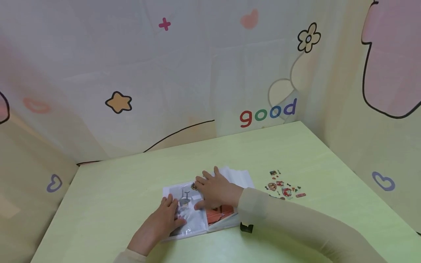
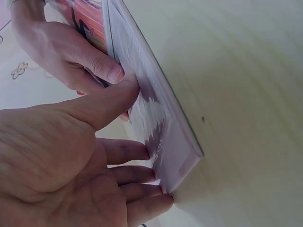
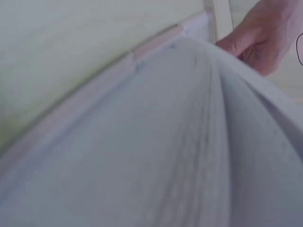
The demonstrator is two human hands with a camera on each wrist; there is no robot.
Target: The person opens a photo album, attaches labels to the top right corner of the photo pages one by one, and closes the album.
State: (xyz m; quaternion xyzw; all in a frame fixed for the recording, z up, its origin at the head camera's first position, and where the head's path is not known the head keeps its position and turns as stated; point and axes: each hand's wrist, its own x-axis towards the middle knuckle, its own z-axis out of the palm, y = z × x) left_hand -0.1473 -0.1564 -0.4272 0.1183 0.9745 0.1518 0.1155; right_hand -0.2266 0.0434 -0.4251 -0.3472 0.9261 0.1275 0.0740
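Note:
An open book [image 1: 197,223] with glossy, plastic-looking pages lies on the table. Its left page is greyish with a drawn stool-like picture; an orange-red picture [image 1: 219,214] shows on the right side. My left hand [image 1: 160,220] rests on the left page, fingers touching near its outer edge in the left wrist view. My right hand [image 1: 217,190] lies across the middle of the book, fingers spread. By its fingertips is a small brownish sticker-like piece [image 1: 194,186]. In the right wrist view, white pages [image 3: 142,142] rise in a curved fan; that hand is hidden there.
Several small colourful sticker-like pieces [image 1: 287,192] lie on the pale green table [image 1: 131,190] right of the book. A small black object [image 1: 246,228] sits by the book's lower right corner. A printed curtain [image 1: 184,80] surrounds the table's back and sides.

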